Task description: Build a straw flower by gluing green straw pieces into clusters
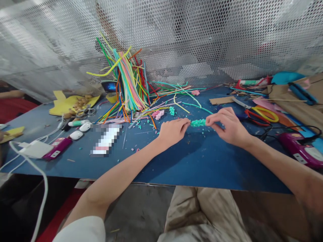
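Observation:
Between my two hands, just above the blue table, stretches a short fluffy green piece (198, 123). My left hand (174, 130) pinches its left end with fingers closed. At its right end, the thumb and fingertips of my right hand (225, 126) are closed on it, the other fingers curled. A small green fluffy piece (172, 111) and a pink one (158, 114) lie on the table beyond my left hand. Behind them a large bundle of coloured pipe cleaners (130, 80) stands upright, with loose ones spread to its right.
On the blue table (151, 168), a phone (106, 140), a purple power strip (57, 148) and white cables lie left. Scissors with yellow and orange handles (264, 114), cardboard (222, 100) and another purple power strip (300, 149) lie right. A perforated metal panel (202, 43) rises behind.

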{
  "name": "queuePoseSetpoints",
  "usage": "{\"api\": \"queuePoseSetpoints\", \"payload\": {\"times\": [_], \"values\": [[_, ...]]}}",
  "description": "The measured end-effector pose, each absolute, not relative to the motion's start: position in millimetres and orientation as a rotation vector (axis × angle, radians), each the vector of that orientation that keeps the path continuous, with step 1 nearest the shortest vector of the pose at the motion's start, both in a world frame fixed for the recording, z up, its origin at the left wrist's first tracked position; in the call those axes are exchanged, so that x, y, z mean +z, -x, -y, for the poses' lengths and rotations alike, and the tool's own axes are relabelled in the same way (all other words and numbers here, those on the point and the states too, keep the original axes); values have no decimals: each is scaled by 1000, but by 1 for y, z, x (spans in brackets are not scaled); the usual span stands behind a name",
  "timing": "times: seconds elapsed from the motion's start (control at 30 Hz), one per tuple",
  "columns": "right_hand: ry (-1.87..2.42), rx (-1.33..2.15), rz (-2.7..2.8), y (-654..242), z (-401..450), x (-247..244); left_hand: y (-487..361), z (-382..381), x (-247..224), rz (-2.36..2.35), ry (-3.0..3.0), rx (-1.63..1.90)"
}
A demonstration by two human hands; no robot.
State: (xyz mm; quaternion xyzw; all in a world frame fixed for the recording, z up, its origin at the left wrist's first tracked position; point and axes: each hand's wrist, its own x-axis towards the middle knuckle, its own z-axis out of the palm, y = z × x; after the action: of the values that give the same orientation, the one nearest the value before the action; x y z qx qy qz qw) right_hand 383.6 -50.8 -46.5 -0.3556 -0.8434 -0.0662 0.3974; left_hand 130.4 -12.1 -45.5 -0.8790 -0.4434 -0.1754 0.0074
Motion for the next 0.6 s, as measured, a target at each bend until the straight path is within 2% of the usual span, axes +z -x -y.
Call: {"api": "queuePoseSetpoints", "payload": {"times": [0.27,0.6], "values": [[1024,-41,1913,-398,44,-48,-126,1,-49,1364,2799,-581],[1087,-6,1906,-397,42,-50,-123,-5,-56,1265,2850,-608]]}}
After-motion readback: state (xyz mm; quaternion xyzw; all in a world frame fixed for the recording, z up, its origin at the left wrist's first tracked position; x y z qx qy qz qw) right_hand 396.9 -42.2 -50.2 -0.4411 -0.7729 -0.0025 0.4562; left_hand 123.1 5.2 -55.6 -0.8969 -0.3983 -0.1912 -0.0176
